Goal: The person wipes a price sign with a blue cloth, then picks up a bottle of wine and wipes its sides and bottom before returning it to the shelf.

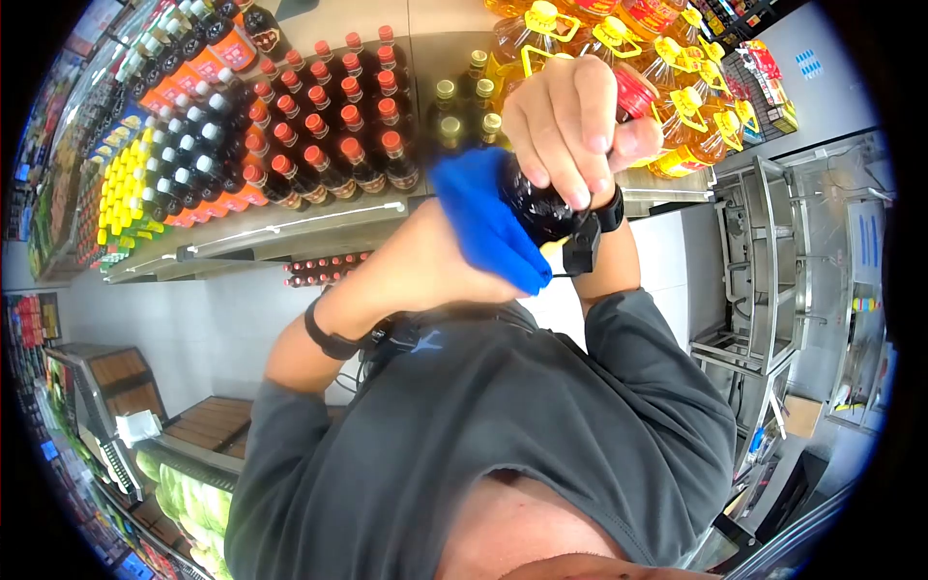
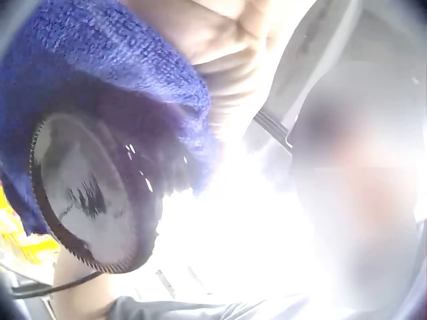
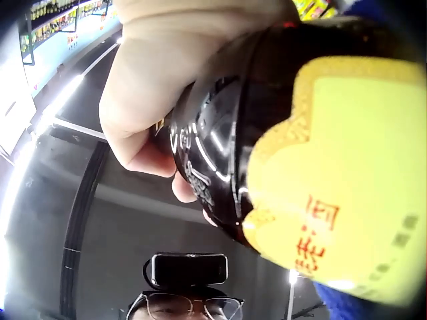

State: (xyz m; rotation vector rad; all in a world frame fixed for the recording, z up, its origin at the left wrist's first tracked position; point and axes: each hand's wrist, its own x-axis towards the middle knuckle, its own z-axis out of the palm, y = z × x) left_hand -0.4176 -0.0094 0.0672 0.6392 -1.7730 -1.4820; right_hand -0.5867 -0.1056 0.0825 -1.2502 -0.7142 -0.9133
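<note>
A dark glass bottle [image 1: 543, 208] is held tilted in front of the chest, its ridged base [image 2: 83, 193] facing the left wrist camera. My right hand [image 1: 572, 121] grips it at the neck and shoulder, beside a red cap [image 1: 633, 92]. A yellow label [image 3: 347, 173] with red characters shows in the right wrist view. In my left hand [image 1: 440, 259] is a blue cloth [image 1: 488, 217], wrapped against the lower part of the bottle. The cloth hides most of the left fingers; its nap shows in the left wrist view [image 2: 127, 50].
Behind the hands, a shelf [image 1: 290, 230] carries rows of red-capped dark bottles [image 1: 333, 121], with white-capped and yellow-capped bottles farther left. Large oil jugs [image 1: 677, 106] stand at the right. A metal rack [image 1: 764, 261] is to the right, and a produce bin [image 1: 188, 498] lies lower left.
</note>
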